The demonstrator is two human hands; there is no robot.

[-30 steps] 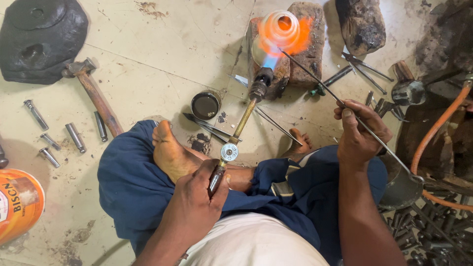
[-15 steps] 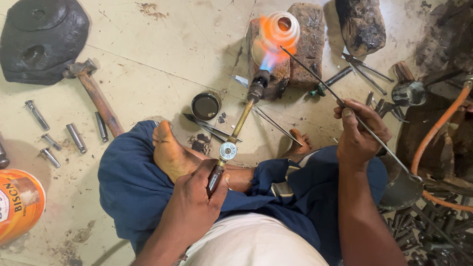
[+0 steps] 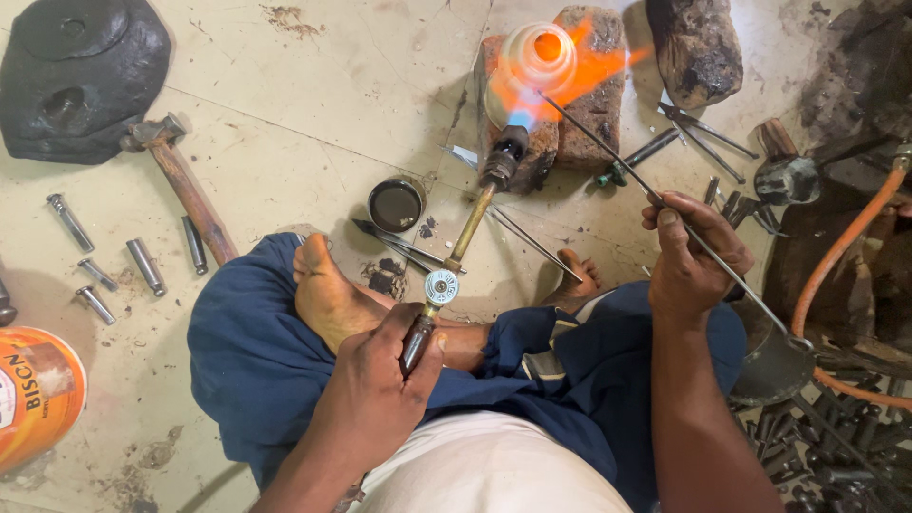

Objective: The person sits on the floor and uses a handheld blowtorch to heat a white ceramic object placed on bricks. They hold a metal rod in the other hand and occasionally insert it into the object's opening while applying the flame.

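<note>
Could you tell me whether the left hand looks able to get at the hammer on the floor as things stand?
Probably not at once: the left hand is closed around the torch, whose flame is lit. The hammer lies uncovered on the floor beyond the raised knee, so its path looks free once the torch is put down.

Left hand [image 3: 375,385] fisted, right hand [image 3: 689,256] apparently pinching, legs crossed

The floor [image 3: 285,85] was pale, stained concrete, cracked in a line and scuffed with dark marks. Off to the right edge it turned sooty black and cluttered. Light fell evenly across it, soft shadows only, no walls or windows in view.
</note>
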